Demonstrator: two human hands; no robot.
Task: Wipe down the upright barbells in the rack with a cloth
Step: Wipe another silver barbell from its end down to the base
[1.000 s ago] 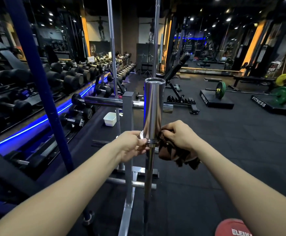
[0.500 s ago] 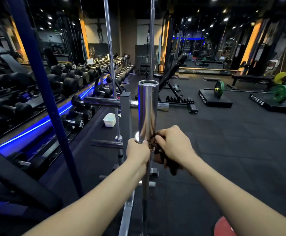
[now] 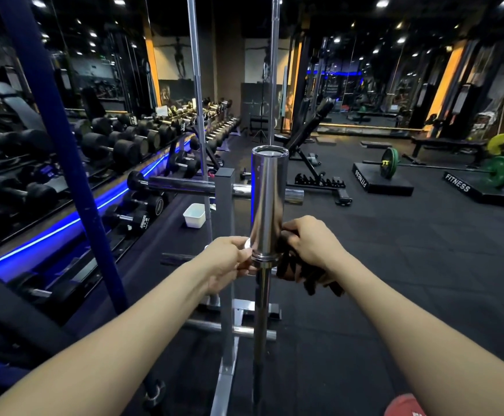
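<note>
The upright barbell (image 3: 267, 202) stands in the rack (image 3: 225, 223); the left hand (image 3: 229, 259) curls its fingers at the sleeve collar, and the right hand (image 3: 310, 243) presses a dark cloth (image 3: 307, 274) against the sleeve. Open black floor (image 3: 394, 265) spreads to the right, where two platforms (image 3: 382, 181) read "FITNESS".

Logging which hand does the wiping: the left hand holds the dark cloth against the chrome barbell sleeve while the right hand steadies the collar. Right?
Not quite: hands are swapped. The head view shows the right hand holding the cloth against the sleeve, and the left hand at the collar.
</note>
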